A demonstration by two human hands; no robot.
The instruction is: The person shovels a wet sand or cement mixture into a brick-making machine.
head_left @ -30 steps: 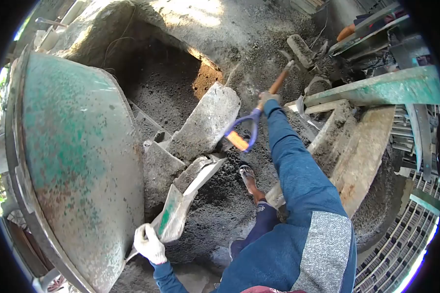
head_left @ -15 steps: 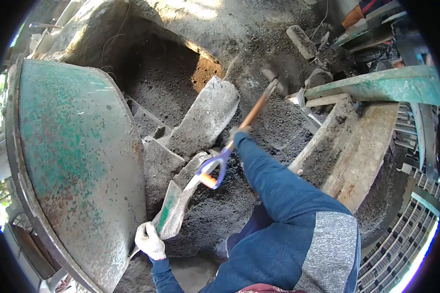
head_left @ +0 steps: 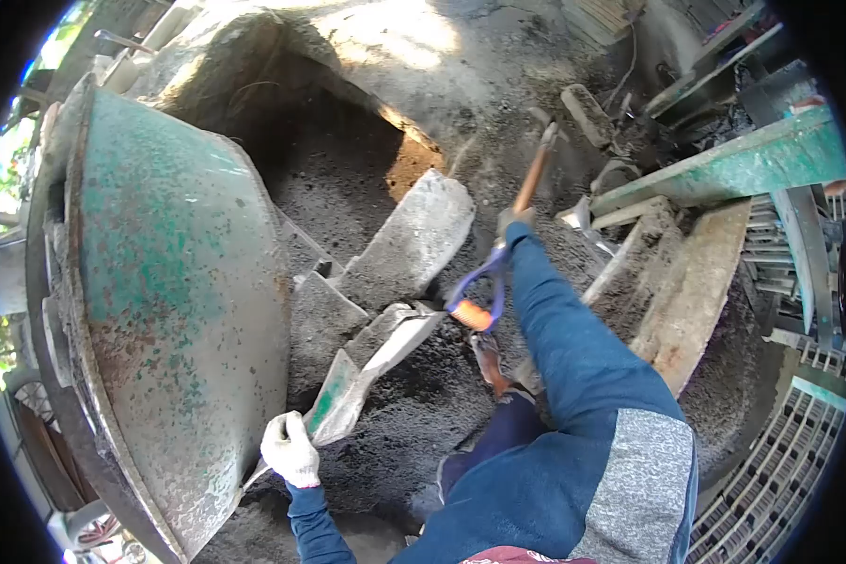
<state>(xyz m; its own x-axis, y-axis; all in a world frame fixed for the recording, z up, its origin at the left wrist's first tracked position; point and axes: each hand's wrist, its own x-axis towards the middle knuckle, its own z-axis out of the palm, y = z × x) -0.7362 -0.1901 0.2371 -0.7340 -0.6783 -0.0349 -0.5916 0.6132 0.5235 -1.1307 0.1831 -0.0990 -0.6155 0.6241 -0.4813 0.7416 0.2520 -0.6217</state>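
Note:
My right hand, gloved, is closed around the wooden shaft of a shovel. The shovel's blue D-shaped handle with an orange grip hangs free toward me, while its head points away over dark, gritty material. My left hand, in a white knitted glove, has curled fingers beside the lower edge of a tilted green metal tub. A pale board with a green patch meets that glove. What the left fingers grip is hidden.
A grey slab leans beside a dark hollow holding more gritty material. To the right lie a trough-like board and a green beam. Slatted crates stand at the lower right. My foot is on the gritty ground.
The shovel and my right hand have moved up and to the right, with the shaft now steeper. My foot has come into view. My left hand stays by the tub as the view shifts slightly.

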